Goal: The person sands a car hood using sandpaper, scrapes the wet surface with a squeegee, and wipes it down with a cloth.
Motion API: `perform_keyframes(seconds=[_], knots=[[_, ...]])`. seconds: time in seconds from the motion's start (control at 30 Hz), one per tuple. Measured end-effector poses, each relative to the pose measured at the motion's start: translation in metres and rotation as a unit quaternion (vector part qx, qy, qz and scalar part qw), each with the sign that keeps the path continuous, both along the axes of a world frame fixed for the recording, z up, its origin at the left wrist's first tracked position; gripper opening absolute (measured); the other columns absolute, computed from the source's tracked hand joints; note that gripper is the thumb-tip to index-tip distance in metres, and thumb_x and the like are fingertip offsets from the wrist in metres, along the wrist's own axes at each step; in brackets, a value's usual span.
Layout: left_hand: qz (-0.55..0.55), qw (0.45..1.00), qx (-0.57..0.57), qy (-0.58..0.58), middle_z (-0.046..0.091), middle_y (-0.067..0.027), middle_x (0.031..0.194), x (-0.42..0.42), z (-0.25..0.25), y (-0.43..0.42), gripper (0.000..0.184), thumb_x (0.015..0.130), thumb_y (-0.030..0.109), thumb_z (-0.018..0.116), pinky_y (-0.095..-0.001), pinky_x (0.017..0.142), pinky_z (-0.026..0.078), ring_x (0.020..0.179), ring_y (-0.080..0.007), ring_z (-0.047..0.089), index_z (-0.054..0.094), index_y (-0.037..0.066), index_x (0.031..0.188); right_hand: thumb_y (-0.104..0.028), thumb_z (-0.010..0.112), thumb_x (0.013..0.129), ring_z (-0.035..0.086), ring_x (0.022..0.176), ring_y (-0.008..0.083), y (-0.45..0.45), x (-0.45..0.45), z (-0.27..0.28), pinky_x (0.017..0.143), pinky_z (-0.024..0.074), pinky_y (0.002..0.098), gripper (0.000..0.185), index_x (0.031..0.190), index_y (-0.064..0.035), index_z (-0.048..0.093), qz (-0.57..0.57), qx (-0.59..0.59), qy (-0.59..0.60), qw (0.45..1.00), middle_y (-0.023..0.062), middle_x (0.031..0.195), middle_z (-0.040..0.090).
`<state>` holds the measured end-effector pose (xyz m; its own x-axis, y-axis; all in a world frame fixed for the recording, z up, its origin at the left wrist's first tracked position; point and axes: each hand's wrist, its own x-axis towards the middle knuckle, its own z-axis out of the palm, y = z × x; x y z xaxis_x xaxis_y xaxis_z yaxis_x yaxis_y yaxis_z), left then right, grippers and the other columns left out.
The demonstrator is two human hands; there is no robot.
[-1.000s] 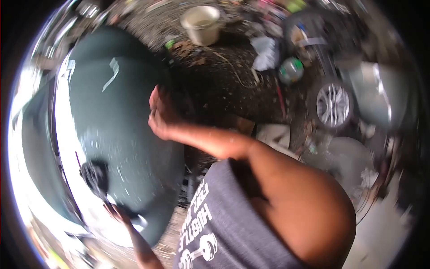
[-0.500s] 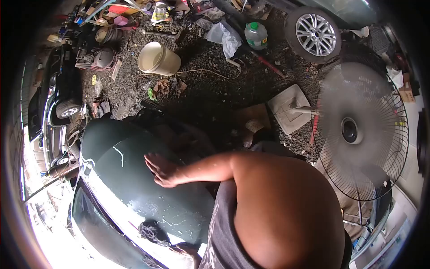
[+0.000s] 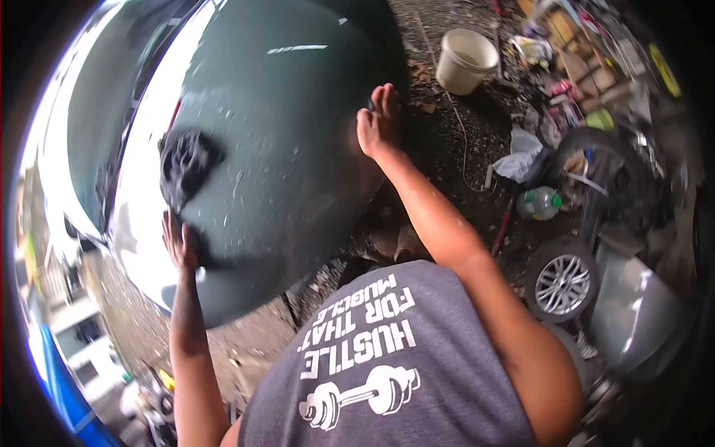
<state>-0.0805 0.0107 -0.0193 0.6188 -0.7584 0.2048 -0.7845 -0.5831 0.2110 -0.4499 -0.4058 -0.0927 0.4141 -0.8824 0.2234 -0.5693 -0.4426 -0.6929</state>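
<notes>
Head view: beneath a crumpled black cloth (image 3: 190, 164) sits a glossy, dark green, curved car panel (image 3: 290, 149), likely stiff and slippery, best held by its rim. Its sheen is flecked pale (droplets or scratches, unclear). Below the cloth, the left hand (image 3: 181, 244) rests flat, fingers straight, gripping nothing visible; right of it, the right hand (image 3: 380, 127) half-curls at the rim, any hold indiscernible.
</notes>
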Motion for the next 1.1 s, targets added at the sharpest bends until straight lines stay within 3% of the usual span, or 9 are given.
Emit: perform_keyframes(seconds=[0.13,0.33,0.4,0.43,0.53,0.7,0.83,1.0,1.1], knots=[[0.020,0.999,0.013,-0.040,0.028,-0.0126,0.168,-0.001,-0.006,-0.005,0.066,0.104,0.051,0.041,-0.0518,0.125,0.012,0.156,-0.0329,0.021,0.035,0.016,0.160,-0.023,0.033,0.098,0.008,0.152,0.0547,0.117,-0.026,-0.008,0.123,0.0112,0.0625,0.072,0.158,0.0102,0.011,0.095,0.000,-0.054,0.994,0.0367,0.164,0.008],[0.019,0.998,0.002,-0.055,0.027,-0.0054,0.169,-0.013,-0.005,0.001,0.062,0.105,0.048,0.043,-0.0498,0.126,0.011,0.157,-0.0280,0.021,0.035,0.023,0.160,-0.025,0.029,0.102,0.014,0.153,0.0498,-0.013,-0.028,-0.008,0.127,0.0109,0.0521,0.067,0.154,0.0165,0.019,0.027,0.010,-0.003,1.000,0.0388,0.162,0.012],[0.028,0.997,0.009,-0.068,0.026,-0.0048,0.169,-0.010,-0.008,0.001,0.065,0.103,0.053,0.042,-0.0497,0.127,0.009,0.157,-0.0276,0.020,0.034,0.024,0.161,-0.025,0.030,0.101,0.014,0.153,0.0505,0.037,-0.034,0.012,0.126,0.0107,0.0537,0.068,0.154,0.0164,0.020,0.068,0.030,-0.100,0.992,0.0379,0.163,0.013],[0.047,0.997,-0.002,-0.067,0.026,-0.0048,0.169,-0.009,-0.008,-0.002,0.065,0.103,0.053,0.042,-0.0497,0.127,0.009,0.157,-0.0276,0.020,0.034,0.024,0.161,-0.027,0.032,0.100,0.014,0.152,0.0518,0.112,-0.056,0.005,0.126,0.0101,0.0556,0.070,0.156,0.0127,0.018,0.141,-0.042,0.002,0.989,0.0368,0.164,0.011],[0.036,0.998,0.008,-0.060,0.024,-0.0045,0.170,-0.007,-0.004,-0.006,0.069,0.101,0.059,0.040,-0.0497,0.127,0.008,0.158,-0.0272,0.018,0.033,0.024,0.161,-0.026,0.033,0.100,0.011,0.153,0.0528,0.089,-0.055,-0.009,0.126,0.0106,0.0564,0.071,0.160,0.0068,0.013,0.219,-0.093,-0.034,0.971,0.0343,0.165,0.007],[0.031,0.998,0.002,-0.062,0.025,-0.0040,0.170,-0.009,-0.006,-0.004,0.070,0.101,0.059,0.040,-0.0516,0.127,0.008,0.158,-0.0271,0.018,0.033,0.024,0.161,-0.026,0.029,0.105,0.008,0.154,0.0495,0.003,-0.028,0.009,0.128,0.0063,0.0494,0.068,0.156,0.0137,0.011,0.093,0.038,-0.054,0.994,0.0355,0.165,0.005],[0.034,0.997,-0.004,-0.067,0.026,-0.0034,0.169,-0.003,-0.010,-0.004,0.069,0.101,0.058,0.040,-0.0524,0.127,0.009,0.157,-0.0274,0.019,0.033,0.024,0.161,-0.030,0.027,0.102,0.006,0.153,0.0532,0.096,-0.061,-0.007,0.126,0.0050,0.0545,0.071,0.158,0.0119,0.013,0.200,-0.043,-0.024,0.979,0.0357,0.165,0.006],[0.034,0.997,-0.005,-0.067,0.025,-0.0032,0.170,-0.008,-0.012,-0.002,0.069,0.101,0.059,0.039,-0.0512,0.127,0.009,0.158,-0.0270,0.018,0.033,0.025,0.161,-0.031,0.024,0.105,0.010,0.154,0.0499,-0.026,-0.021,0.013,0.128,0.0082,0.0493,0.069,0.156,0.0149,0.013,0.087,0.047,0.031,0.995,0.0371,0.164,0.006],[0.036,0.996,0.010,-0.087,0.024,-0.0031,0.170,0.001,-0.014,-0.002,0.069,0.101,0.059,0.038,-0.0507,0.127,0.009,0.158,-0.0265,0.017,0.032,0.025,0.162,-0.026,0.028,0.103,0.008,0.154,0.0505,0.059,-0.027,0.001,0.127,0.0051,0.0527,0.069,0.157,0.0138,0.012,0.130,-0.095,0.000,0.987,0.0352,0.165,0.007]])
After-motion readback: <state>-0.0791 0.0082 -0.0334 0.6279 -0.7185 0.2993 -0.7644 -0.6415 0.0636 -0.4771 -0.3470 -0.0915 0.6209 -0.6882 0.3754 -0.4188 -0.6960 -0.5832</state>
